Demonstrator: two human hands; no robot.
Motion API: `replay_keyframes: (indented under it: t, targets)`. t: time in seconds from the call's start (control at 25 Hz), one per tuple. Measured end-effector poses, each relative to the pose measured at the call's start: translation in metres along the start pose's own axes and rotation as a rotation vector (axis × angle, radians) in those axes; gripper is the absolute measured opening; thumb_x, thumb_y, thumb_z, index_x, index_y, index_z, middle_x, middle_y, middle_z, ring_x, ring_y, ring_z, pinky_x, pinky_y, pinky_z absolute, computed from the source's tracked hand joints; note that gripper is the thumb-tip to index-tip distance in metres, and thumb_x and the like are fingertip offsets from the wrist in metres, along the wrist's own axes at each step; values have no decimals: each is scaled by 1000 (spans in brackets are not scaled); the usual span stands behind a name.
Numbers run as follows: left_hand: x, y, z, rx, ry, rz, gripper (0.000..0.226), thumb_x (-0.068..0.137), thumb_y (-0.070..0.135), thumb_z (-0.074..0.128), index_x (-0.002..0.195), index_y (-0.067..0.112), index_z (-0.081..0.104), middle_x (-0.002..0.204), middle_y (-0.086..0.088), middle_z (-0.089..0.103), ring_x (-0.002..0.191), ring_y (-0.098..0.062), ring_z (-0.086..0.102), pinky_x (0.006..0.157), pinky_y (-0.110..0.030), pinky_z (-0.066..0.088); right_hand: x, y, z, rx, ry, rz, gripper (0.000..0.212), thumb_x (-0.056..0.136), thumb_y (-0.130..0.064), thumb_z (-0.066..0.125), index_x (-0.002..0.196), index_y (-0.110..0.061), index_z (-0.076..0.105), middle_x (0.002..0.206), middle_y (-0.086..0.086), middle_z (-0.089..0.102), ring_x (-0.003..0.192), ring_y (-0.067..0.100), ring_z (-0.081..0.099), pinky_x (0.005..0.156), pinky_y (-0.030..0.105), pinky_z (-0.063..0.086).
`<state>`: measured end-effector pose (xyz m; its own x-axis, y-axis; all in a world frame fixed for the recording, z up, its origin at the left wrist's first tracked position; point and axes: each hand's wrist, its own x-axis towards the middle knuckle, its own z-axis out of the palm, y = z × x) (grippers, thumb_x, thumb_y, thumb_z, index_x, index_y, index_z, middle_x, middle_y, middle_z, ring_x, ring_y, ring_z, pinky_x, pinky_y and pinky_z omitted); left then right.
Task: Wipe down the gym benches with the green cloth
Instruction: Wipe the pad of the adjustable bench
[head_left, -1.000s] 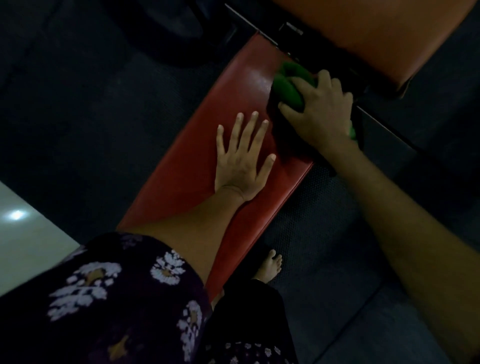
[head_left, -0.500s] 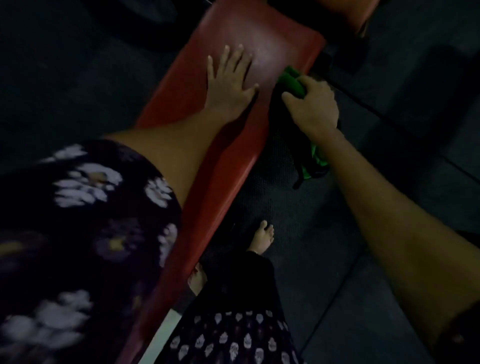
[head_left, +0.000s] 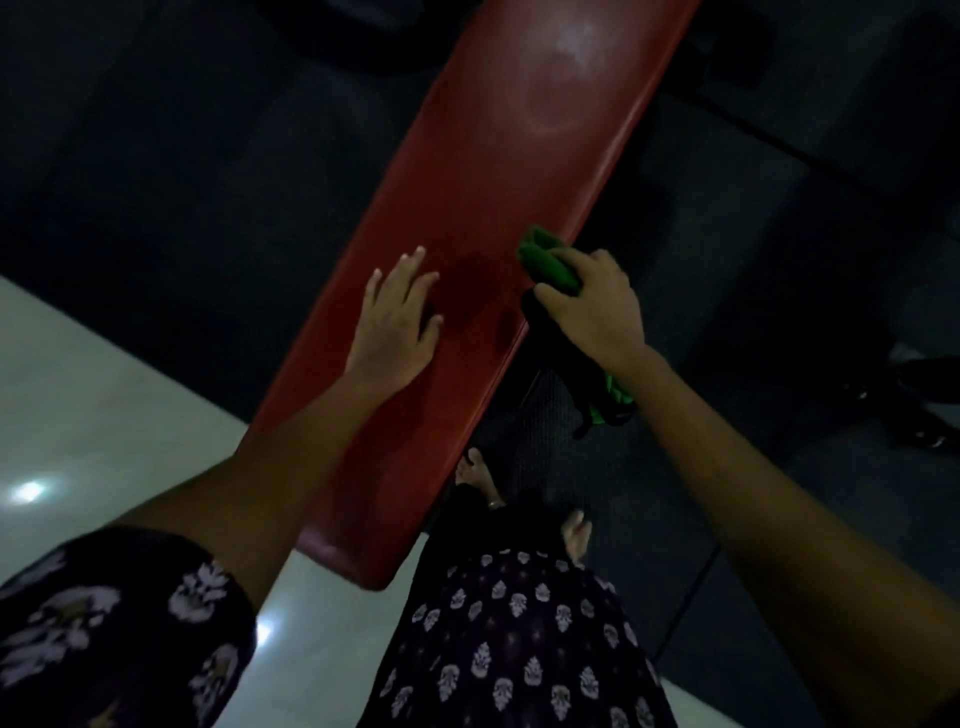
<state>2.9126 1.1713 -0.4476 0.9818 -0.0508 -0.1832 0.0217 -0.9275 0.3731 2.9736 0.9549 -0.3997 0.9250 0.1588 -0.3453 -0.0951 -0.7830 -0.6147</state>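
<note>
Right hand (head_left: 597, 306) clutches the bunched green cloth (head_left: 548, 262) at the red bench pad's (head_left: 467, 208) right edge, left hand (head_left: 395, 317) flat and relaxed on the surface, and that dangling tail may drag off, leaving the middle unwiped

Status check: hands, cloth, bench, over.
Left hand flat on red bench. Right hand grips green cloth at bench's right edge. Nothing blocking the pad.
</note>
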Motion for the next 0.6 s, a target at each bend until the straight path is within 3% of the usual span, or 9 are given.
replay_keyframes:
  t: [0.16,0.32,0.48,0.6]
  targets:
    - [-85,-45,6,59,31,-60,49,94,28,49,139,12,41,154,-13,22,142,-28,20,113,-50,5,-69,-15,40,-71,-107,-106,46,86,-38,60,130,-28,54,109,4,47,98,22,53,87,39,46]
    - [-145,-93,10,148,113,-206,56,91,48,35,140,21,37,155,-12,21,142,-33,20,105,-65,1,-127,-22,75,-114,-136,-196,50,77,-46,55,125,-30,59,102,2,49,90,23,56,83,46,48]
    - [-199,-118,30,117,-14,-251,74,85,65,16,149,28,21,159,-3,9,146,-28,5,108,-67,2,-195,-24,118,-156,-155,-233,66,69,-59,38,124,-29,60,102,5,51,87,23,56,80,44,48]
    - [-209,-120,37,71,-59,-276,71,88,67,15,150,34,7,159,3,-2,146,-23,-6,109,-63,-2,-241,-21,155,-173,-177,-232,63,71,-56,42,125,-28,59,103,6,51,87,25,56,79,45,47]
